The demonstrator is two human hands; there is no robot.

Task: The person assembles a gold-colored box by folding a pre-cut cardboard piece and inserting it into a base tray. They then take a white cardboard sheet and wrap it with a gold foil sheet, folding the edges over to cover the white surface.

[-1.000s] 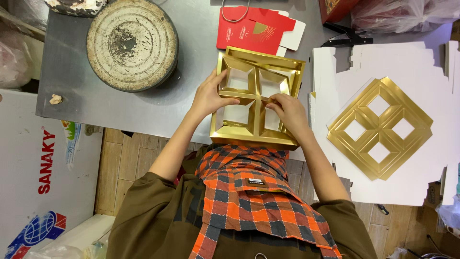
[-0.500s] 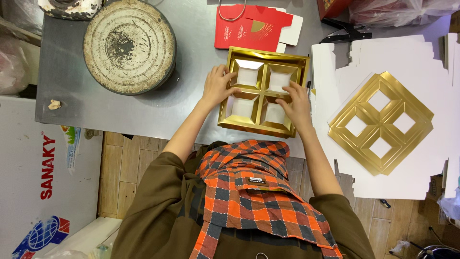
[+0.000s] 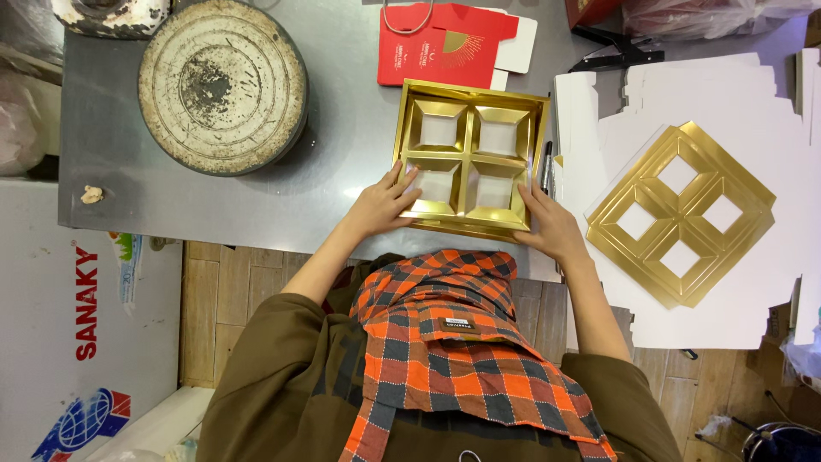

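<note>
A square gold tray point(image 3: 469, 88) with four white-bottomed compartments lies flat on the grey metal table point(image 3: 342, 154). My left hand point(image 3: 383, 204) grips its near left corner, thumb on the gold rim. My right hand point(image 3: 550, 226) holds the near right corner, fingers along the tray's side. A flat red folded box point(image 3: 445, 43) lies just beyond the tray. To the right, a stack of flat gold four-window inserts point(image 3: 681, 214) rests on white die-cut cardboard sheets point(image 3: 735, 103).
A big round rusty white lid point(image 3: 222, 85) sits on the table at the left. A black pen point(image 3: 546, 165) lies beside the tray's right edge. A black clip-like tool point(image 3: 616, 53) is at the back. A white chest point(image 3: 51, 299) stands at the left.
The gold tray went from tilted in both hands to lying flat on the table, pushed slightly away. My hands have slid to its near corners.
</note>
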